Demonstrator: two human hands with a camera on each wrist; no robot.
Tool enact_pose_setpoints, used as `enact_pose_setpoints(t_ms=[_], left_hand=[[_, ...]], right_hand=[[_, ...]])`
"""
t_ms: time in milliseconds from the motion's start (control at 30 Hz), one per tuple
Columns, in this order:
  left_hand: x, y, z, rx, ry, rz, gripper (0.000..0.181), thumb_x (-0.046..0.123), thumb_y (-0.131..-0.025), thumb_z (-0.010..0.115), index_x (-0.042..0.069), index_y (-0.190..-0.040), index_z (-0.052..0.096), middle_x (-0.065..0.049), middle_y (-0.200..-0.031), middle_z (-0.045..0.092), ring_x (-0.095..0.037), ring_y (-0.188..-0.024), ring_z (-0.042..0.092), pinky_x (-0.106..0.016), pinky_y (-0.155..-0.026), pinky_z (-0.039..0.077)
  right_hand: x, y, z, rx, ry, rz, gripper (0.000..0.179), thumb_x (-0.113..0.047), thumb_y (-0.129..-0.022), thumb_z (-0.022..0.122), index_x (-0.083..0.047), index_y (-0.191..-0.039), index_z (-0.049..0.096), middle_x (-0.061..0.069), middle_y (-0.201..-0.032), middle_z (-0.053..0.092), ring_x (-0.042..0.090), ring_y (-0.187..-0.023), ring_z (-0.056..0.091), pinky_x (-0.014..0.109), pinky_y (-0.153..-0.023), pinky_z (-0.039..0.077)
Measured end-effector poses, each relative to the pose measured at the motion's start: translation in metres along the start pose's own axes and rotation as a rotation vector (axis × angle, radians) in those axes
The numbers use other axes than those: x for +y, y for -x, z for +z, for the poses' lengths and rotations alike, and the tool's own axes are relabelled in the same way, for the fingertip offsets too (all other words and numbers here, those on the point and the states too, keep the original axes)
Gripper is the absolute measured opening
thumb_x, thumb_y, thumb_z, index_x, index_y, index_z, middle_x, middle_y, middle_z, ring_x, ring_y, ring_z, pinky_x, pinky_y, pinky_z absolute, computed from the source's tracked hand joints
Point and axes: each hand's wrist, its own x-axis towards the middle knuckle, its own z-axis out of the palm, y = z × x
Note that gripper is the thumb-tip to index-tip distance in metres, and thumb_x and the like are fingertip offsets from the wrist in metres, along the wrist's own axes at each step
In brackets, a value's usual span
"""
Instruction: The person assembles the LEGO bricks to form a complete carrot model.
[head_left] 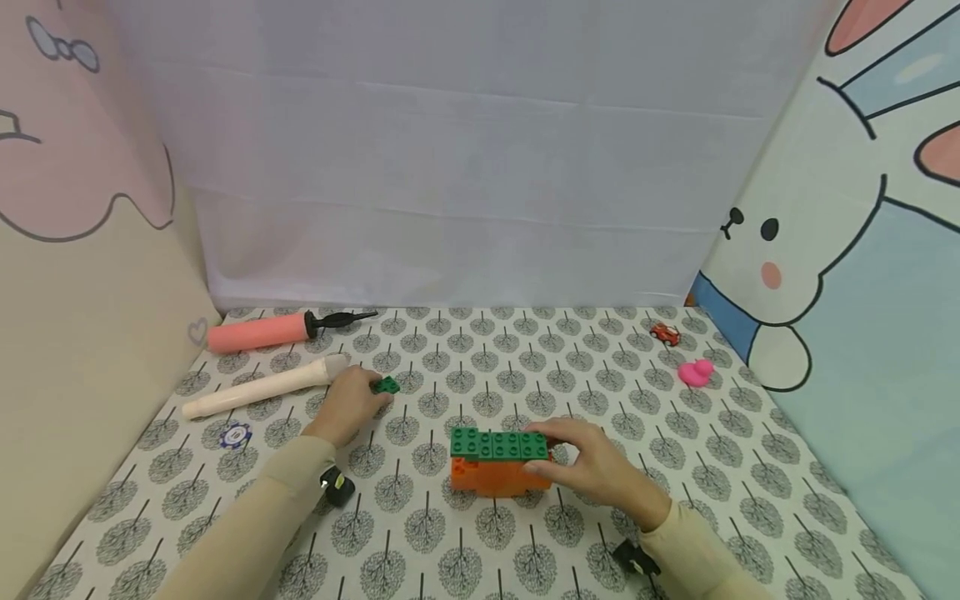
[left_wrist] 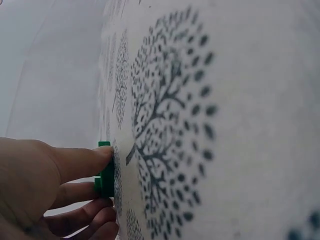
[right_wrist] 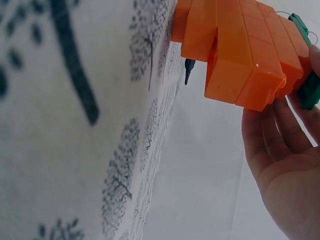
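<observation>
At the left, my left hand pinches a small green toy brick between thumb and forefinger. In the left wrist view this brick sits on or just above the cloth, its studs facing away from it. Near the front middle stands a block build of orange bricks with a row of green bricks on top. My right hand holds the build by its right end. The right wrist view shows the orange bricks stepped in layers, with the fingers behind them.
A pink hand pump with a black nozzle lies at the back left. Before it are a cream-coloured stick and a blue-white poker chip. A red toy car and a pink rubber duck stand at the back right.
</observation>
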Motion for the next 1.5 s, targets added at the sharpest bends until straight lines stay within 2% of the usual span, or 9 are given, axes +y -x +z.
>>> enact_pose_setpoints(t_ms=[67,200,300,533,733,967,1233,1367,1500], left_hand=[[0.000,0.000,-0.001,0.004,0.000,0.001,0.027,0.015,-0.089,0.073,-0.005,-0.107,0.072,-0.014,-0.096,0.067,-0.021,-0.076,0.053,-0.033,-0.065,0.047],[0.000,0.001,-0.001,0.004,-0.007,-0.011,0.038,0.016,-0.088,0.074,-0.007,-0.118,0.068,-0.021,-0.114,0.066,-0.027,-0.092,0.058,-0.042,-0.081,0.051],[0.000,0.003,0.000,-0.001,-0.002,-0.026,0.040,0.017,-0.088,0.074,-0.006,-0.120,0.067,-0.022,-0.118,0.065,-0.029,-0.098,0.058,-0.045,-0.086,0.051],[0.003,0.011,0.002,-0.011,0.058,-0.023,0.041,0.019,-0.087,0.075,-0.002,-0.122,0.068,-0.014,-0.110,0.068,-0.021,-0.087,0.058,-0.038,-0.077,0.052],[0.019,0.019,0.006,-0.010,0.110,0.074,0.045,0.025,-0.085,0.077,0.004,-0.124,0.068,-0.009,-0.108,0.064,-0.024,-0.095,0.057,-0.041,-0.080,0.054],[0.048,0.030,0.008,-0.011,0.135,0.180,0.044,0.026,-0.086,0.078,0.006,-0.124,0.068,-0.009,-0.121,0.066,-0.028,-0.110,0.062,-0.046,-0.094,0.055],[0.075,0.048,0.005,-0.010,0.148,0.281,0.041,0.027,-0.087,0.078,0.011,-0.125,0.068,0.000,-0.116,0.066,-0.020,-0.108,0.061,-0.043,-0.096,0.054],[0.087,0.052,0.001,0.019,0.123,0.337,0.043,0.031,-0.087,0.077,0.014,-0.125,0.068,0.003,-0.117,0.067,-0.016,-0.108,0.062,-0.039,-0.095,0.053],[0.099,0.053,-0.004,0.039,0.138,0.391,0.042,0.031,-0.087,0.077,0.014,-0.125,0.069,0.005,-0.115,0.067,-0.014,-0.107,0.062,-0.036,-0.095,0.054]], right_hand=[[0.001,-0.001,0.000,-0.002,-0.004,0.004,0.039,-0.016,-0.087,0.077,-0.011,-0.125,0.067,-0.004,-0.105,0.071,0.010,-0.092,0.065,0.034,-0.084,0.058],[0.002,-0.001,0.001,-0.001,-0.011,0.018,0.038,-0.018,-0.088,0.077,-0.012,-0.125,0.068,-0.005,-0.104,0.071,0.010,-0.092,0.065,0.033,-0.085,0.058],[0.003,-0.001,0.001,-0.003,-0.017,0.029,0.037,-0.018,-0.089,0.076,-0.013,-0.125,0.067,-0.005,-0.105,0.070,0.010,-0.093,0.065,0.034,-0.085,0.058],[0.004,0.000,0.002,-0.009,-0.025,0.056,0.037,-0.018,-0.089,0.076,-0.014,-0.124,0.067,-0.006,-0.106,0.070,0.011,-0.093,0.065,0.035,-0.086,0.058],[0.003,0.001,0.001,-0.008,-0.028,0.068,0.036,-0.019,-0.089,0.076,-0.014,-0.124,0.068,-0.006,-0.105,0.070,0.012,-0.093,0.065,0.036,-0.087,0.058],[0.003,0.000,0.002,-0.011,-0.031,0.065,0.036,-0.019,-0.089,0.076,-0.014,-0.124,0.068,-0.006,-0.105,0.070,0.011,-0.093,0.065,0.036,-0.087,0.058],[0.001,0.000,0.002,-0.014,-0.041,0.077,0.036,-0.019,-0.089,0.076,-0.014,-0.124,0.067,-0.006,-0.105,0.070,0.016,-0.091,0.066,0.036,-0.087,0.058],[0.001,0.000,0.002,-0.018,-0.061,0.082,0.038,-0.018,-0.089,0.076,-0.013,-0.126,0.066,-0.005,-0.107,0.070,0.017,-0.094,0.066,0.036,-0.088,0.057],[0.002,0.003,0.000,-0.025,-0.075,0.105,0.041,-0.019,-0.089,0.076,-0.014,-0.129,0.065,-0.003,-0.112,0.069,0.015,-0.099,0.065,0.036,-0.089,0.057]])
